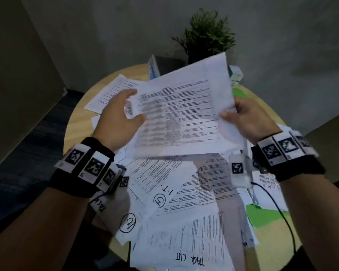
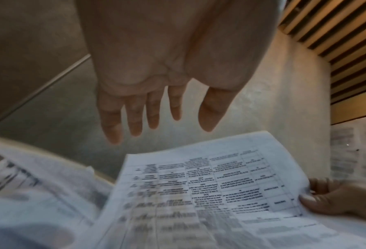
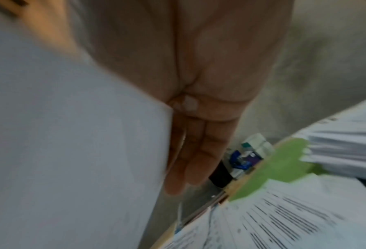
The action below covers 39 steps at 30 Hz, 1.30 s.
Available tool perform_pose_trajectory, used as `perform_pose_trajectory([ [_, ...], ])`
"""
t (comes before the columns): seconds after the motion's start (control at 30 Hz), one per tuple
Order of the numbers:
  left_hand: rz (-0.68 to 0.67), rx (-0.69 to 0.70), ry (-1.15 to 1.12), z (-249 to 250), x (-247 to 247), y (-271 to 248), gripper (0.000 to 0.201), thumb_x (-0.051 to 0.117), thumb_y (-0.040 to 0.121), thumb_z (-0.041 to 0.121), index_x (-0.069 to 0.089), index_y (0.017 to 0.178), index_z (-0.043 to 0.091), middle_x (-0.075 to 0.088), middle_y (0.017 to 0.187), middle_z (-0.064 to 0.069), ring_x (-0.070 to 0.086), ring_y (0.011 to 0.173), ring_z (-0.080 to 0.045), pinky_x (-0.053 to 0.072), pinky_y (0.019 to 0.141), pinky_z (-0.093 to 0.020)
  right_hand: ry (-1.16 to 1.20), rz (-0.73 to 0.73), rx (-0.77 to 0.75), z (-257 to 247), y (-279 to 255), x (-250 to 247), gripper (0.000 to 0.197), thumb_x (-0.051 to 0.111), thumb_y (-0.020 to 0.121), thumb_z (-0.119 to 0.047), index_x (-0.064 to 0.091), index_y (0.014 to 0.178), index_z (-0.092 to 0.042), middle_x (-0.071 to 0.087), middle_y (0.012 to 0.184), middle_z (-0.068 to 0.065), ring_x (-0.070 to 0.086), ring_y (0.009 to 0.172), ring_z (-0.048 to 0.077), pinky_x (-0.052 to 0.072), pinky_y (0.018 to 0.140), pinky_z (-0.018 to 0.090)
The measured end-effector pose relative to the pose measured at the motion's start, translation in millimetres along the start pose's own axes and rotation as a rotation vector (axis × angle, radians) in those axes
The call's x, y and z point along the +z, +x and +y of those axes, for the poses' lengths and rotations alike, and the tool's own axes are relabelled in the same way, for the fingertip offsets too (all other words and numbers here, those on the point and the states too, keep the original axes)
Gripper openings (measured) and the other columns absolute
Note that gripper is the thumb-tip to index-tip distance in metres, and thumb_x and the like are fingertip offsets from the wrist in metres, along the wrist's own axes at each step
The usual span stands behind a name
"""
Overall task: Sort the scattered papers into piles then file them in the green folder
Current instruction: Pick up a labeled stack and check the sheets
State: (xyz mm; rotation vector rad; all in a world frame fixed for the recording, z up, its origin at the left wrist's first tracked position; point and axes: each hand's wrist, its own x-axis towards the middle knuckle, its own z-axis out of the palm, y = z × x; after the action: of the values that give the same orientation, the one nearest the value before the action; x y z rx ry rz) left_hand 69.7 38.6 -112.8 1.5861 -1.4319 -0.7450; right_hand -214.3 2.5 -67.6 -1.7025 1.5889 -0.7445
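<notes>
While the right hand (image 1: 250,118) is pinching the right edge of a printed sheet (image 1: 184,114) between thumb and fingers, raised above the round wooden table (image 1: 76,122), the left hand (image 1: 118,118) is hovering at the sheet's left edge with fingers spread and relaxed, gripping nothing. Loose papers (image 1: 174,202) are lying scattered across the table; legible handwriting is reading "TASK LIST", a circled "5" beside "I.T." and a circled "10". Parts of the green folder (image 1: 262,214) are showing beneath the papers at the right. The printed table text is too blurred to read.
</notes>
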Motion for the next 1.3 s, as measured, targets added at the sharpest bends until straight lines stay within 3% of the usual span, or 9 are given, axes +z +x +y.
perform_pose_trajectory([
  [0.1, 0.013, 0.159, 0.150, 10, -19, 0, 0.086, 0.075, 0.080, 0.033, 0.025, 0.151, 0.032, 0.023, 0.160, 0.001, 0.016, 0.149, -0.020, 0.018, 0.118, -0.041, -0.066, -0.167, -0.100, -27, -9, -1, 0.018, 0.061, 0.091, -0.006, 0.068, 0.100, -0.019, 0.069, 0.090, -0.010, 0.060, 0.066, -0.014, 0.044, 0.063, 0.002],
  [0.23, -0.170, 0.099, 0.194, 7, -28, -4, 0.065, 0.072, 0.086, 0.019, 0.042, 0.144, 0.024, 0.048, 0.139, 0.010, 0.040, 0.135, -0.011, 0.030, 0.100, -0.011, -0.059, -0.309, -0.133, -41, -2, 18, 0.018, 0.062, 0.087, 0.004, 0.068, 0.100, -0.006, 0.071, 0.090, -0.006, 0.062, 0.079, -0.005, 0.047, 0.078, 0.011],
  [0.33, -0.201, 0.015, 0.246, -15, -29, -2, 0.036, 0.063, 0.092, 0.011, 0.059, 0.127, 0.005, 0.063, 0.123, -0.005, 0.057, 0.116, -0.021, 0.036, 0.089, -0.021, -0.034, -0.189, -0.089, -34, 11, 40, 0.005, 0.066, 0.089, -0.009, 0.062, 0.092, -0.011, 0.063, 0.077, 0.000, 0.055, 0.069, 0.009, 0.044, 0.068, 0.022],
  [0.57, 0.015, -0.267, 0.177, -52, -60, 6, 0.036, 0.059, 0.092, 0.008, 0.060, 0.128, 0.006, 0.064, 0.124, -0.015, 0.061, 0.113, -0.033, 0.046, 0.101, -0.047, -0.493, -0.050, 0.474, 22, 10, 68, 0.052, 0.065, 0.082, -0.057, 0.055, 0.088, -0.006, 0.058, 0.085, 0.007, 0.059, 0.078, 0.021, 0.047, 0.062, 0.028],
  [0.73, 0.047, -0.345, 0.048, -54, -65, 5, 0.037, 0.061, 0.092, 0.009, 0.061, 0.129, 0.011, 0.066, 0.124, -0.012, 0.061, 0.115, -0.031, 0.044, 0.104, -0.050, -0.633, 0.143, 0.591, 44, 1, 101, 0.104, 0.078, 0.056, -0.069, 0.042, 0.131, -0.005, 0.042, 0.133, 0.018, 0.038, 0.127, 0.035, 0.037, 0.100, 0.044],
  [0.83, 0.035, -0.372, 0.000, -50, -61, 6, 0.038, 0.058, 0.095, 0.008, 0.059, 0.132, 0.010, 0.064, 0.126, -0.011, 0.060, 0.116, -0.029, 0.043, 0.106, -0.048, -0.600, 0.168, 0.615, 39, 14, 95, 0.098, 0.063, 0.066, -0.078, 0.046, 0.130, -0.005, 0.045, 0.134, 0.017, 0.042, 0.126, 0.034, 0.037, 0.101, 0.046],
  [0.97, 0.058, -0.386, -0.045, -47, -59, 8, 0.038, 0.056, 0.096, 0.007, 0.059, 0.133, 0.012, 0.065, 0.123, -0.008, 0.061, 0.112, -0.027, 0.044, 0.105, -0.045, -0.481, 0.008, 0.523, 26, 28, 90, 0.059, 0.071, 0.074, -0.060, 0.068, 0.095, -0.005, 0.068, 0.111, 0.014, 0.065, 0.091, 0.027, 0.053, 0.086, 0.038],
  [1.1, 0.078, -0.408, -0.112, -47, -64, 10, 0.034, 0.055, 0.095, 0.005, 0.063, 0.127, 0.013, 0.068, 0.112, -0.005, 0.064, 0.106, -0.028, 0.046, 0.102, -0.048, -0.463, -0.009, 0.557, 18, 22, 87, 0.033, 0.059, 0.092, -0.019, 0.060, 0.121, -0.003, 0.058, 0.125, 0.012, 0.055, 0.117, 0.029, 0.049, 0.096, 0.035],
  [1.3, 0.083, -0.386, -0.178, -44, -65, 12, 0.035, 0.060, 0.089, 0.008, 0.066, 0.122, 0.015, 0.070, 0.111, -0.003, 0.067, 0.103, -0.024, 0.047, 0.102, -0.046, -0.381, 0.122, 0.443, 20, 23, 62, 0.033, 0.061, 0.093, -0.025, 0.064, 0.109, 0.003, 0.067, 0.107, 0.020, 0.064, 0.097, 0.030, 0.045, 0.068, 0.028],
])
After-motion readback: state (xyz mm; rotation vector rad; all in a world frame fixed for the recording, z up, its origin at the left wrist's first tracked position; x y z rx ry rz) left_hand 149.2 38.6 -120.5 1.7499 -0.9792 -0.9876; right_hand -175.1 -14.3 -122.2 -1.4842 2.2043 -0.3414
